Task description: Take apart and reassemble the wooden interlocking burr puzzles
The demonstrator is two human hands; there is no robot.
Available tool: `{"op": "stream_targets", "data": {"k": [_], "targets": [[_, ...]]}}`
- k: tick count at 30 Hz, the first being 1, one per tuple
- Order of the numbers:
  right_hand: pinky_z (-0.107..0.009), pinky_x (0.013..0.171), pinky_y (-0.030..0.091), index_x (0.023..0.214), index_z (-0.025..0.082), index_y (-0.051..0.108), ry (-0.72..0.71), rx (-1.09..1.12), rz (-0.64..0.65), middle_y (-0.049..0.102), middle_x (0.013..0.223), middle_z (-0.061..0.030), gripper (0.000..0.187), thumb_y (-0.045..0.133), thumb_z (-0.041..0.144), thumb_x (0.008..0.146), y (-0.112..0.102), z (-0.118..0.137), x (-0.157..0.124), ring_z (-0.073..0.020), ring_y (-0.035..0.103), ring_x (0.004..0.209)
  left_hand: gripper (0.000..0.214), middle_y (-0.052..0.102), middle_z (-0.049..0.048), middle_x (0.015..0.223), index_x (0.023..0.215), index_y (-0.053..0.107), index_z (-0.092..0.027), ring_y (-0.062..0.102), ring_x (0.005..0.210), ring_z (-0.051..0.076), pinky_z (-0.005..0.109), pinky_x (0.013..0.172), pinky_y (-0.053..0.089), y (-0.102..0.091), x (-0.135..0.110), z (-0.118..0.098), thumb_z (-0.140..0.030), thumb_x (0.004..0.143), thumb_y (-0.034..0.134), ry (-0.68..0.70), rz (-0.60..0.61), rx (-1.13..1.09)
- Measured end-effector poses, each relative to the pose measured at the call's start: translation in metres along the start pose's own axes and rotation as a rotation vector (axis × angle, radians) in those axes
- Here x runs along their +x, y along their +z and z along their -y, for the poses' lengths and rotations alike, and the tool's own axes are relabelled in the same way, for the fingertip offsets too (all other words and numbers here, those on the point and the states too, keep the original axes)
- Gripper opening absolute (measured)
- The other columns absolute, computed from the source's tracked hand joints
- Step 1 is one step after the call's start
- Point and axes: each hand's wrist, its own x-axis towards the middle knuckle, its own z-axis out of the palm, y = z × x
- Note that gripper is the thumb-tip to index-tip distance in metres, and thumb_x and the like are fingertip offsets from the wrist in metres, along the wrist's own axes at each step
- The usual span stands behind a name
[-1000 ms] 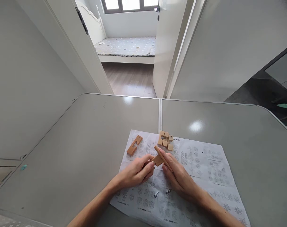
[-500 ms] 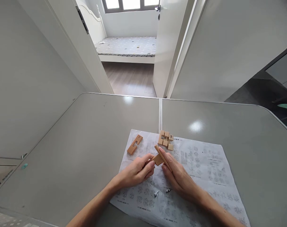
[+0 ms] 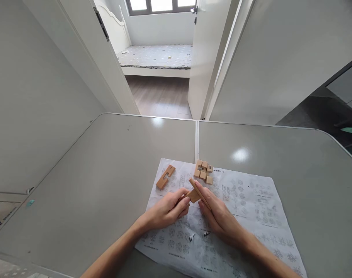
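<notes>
Both my hands meet over a printed instruction sheet (image 3: pixel 251 204) on a grey table (image 3: pixel 106 170). My left hand (image 3: pixel 168 211) pinches a short wooden puzzle piece (image 3: pixel 193 195) at its near end. My right hand (image 3: pixel 218 216) is closed on a long wooden bar (image 3: pixel 198 190) that crosses that piece at an angle. Just beyond my fingers sits a partly built cluster of wooden blocks (image 3: pixel 203 172). A single notched wooden piece (image 3: pixel 165 177) lies alone to the left on the sheet.
The table is made of two halves with a seam (image 3: pixel 196 141) down the middle. Two small white bits (image 3: pixel 198 235) lie on the paper near my wrists. Past the table an open doorway (image 3: pixel 161 92) leads to a room with a bed.
</notes>
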Motion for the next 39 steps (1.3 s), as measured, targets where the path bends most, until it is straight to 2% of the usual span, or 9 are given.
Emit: {"op": "stream_targets", "data": {"k": [6,12,19,24,39], "targets": [[-0.042,0.113,0.056,0.173,0.031,0.014,0.001,-0.043,-0.02,0.046,0.166,-0.0129,0.065,0.035,0.02,0.113,0.0034,-0.0012,-0.0013,-0.026,0.06,0.141,0.036,0.046,-0.0046,0.073,0.106,0.05,-0.019,0.04,0.062,0.012,0.027,0.06,0.037,0.0,-0.0001,0.0,-0.05,0.113,0.033,0.0,0.003,0.014],[-0.04,0.109,0.058,0.173,0.03,0.019,-0.011,-0.029,-0.013,0.052,0.161,-0.0128,0.062,0.034,0.021,0.113,0.0003,0.0,0.0001,-0.0252,0.065,0.134,0.035,0.044,-0.0055,0.071,0.101,0.046,-0.02,0.039,0.061,0.012,0.027,0.059,0.036,-0.0011,0.0002,-0.0005,-0.051,0.112,0.033,0.007,0.015,0.021],[-0.042,0.115,0.054,0.173,0.032,0.018,0.01,-0.014,0.002,0.047,0.166,-0.0108,0.063,0.034,0.02,0.113,-0.0004,0.0027,0.0013,-0.0257,0.06,0.14,0.037,0.046,-0.0048,0.071,0.103,0.049,-0.019,0.04,0.063,0.013,0.027,0.06,0.038,-0.0003,0.0002,-0.0018,-0.051,0.112,0.033,0.008,-0.001,0.027],[-0.042,0.112,0.056,0.173,0.031,0.016,0.018,-0.027,0.003,0.049,0.164,-0.012,0.064,0.035,0.021,0.113,0.0008,0.0029,0.0009,-0.026,0.064,0.135,0.038,0.048,-0.004,0.072,0.097,0.049,-0.02,0.042,0.063,0.013,0.027,0.061,0.038,0.001,0.0002,-0.003,-0.051,0.112,0.033,0.002,-0.012,0.05],[-0.045,0.119,0.052,0.172,0.03,0.021,0.009,-0.008,0.005,0.045,0.168,-0.0105,0.062,0.036,0.019,0.113,0.0002,0.0013,0.0003,-0.0273,0.056,0.146,0.034,0.047,-0.0047,0.073,0.093,0.042,-0.022,0.041,0.063,0.012,0.027,0.062,0.037,-0.0002,0.0004,-0.0038,-0.048,0.113,0.032,-0.003,0.017,0.058]]}}
